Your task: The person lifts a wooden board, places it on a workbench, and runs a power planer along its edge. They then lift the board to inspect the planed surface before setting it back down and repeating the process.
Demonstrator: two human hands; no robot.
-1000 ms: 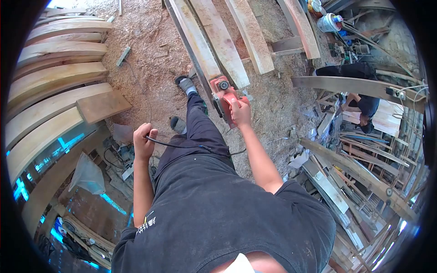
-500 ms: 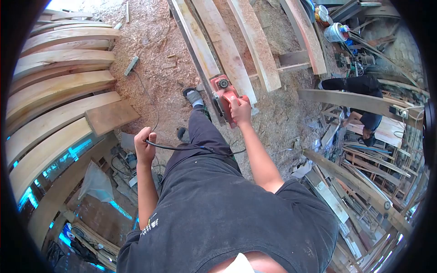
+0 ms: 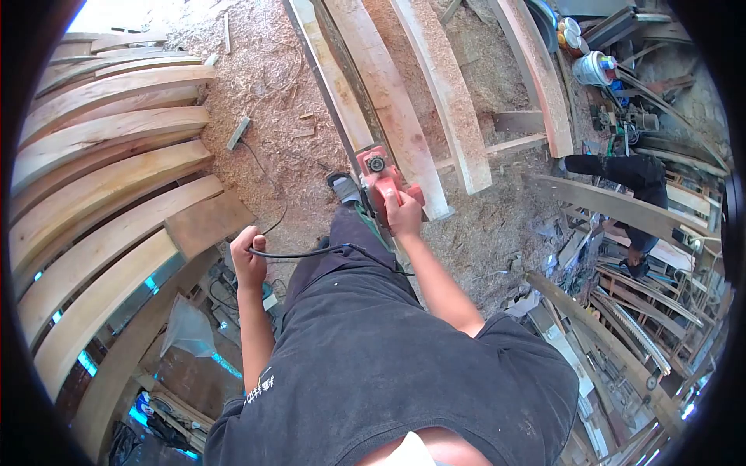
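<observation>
In my right hand [image 3: 404, 216] is the handle of a red power planer [image 3: 382, 175], which rests at the near end of a long pale wooden beam [image 3: 339, 81]. My left hand [image 3: 249, 256] is closed around a black power cable [image 3: 299, 253] that runs across my thigh toward my right side. Beside the planer lies the end of a second beam [image 3: 400, 116]. The tool's underside is hidden.
Curved timbers [image 3: 109, 167] are stacked at the left, with a brown board [image 3: 208, 224] at their ends. A small socket block [image 3: 238, 133] lies on the shavings. Another person [image 3: 641, 175] bends at the right near a long plank [image 3: 614, 203]. A white bucket [image 3: 594, 68] stands behind.
The surroundings have shifted slightly down and right in view. The planer sits a little lower in the picture, still in my right hand. My left hand keeps the cable.
</observation>
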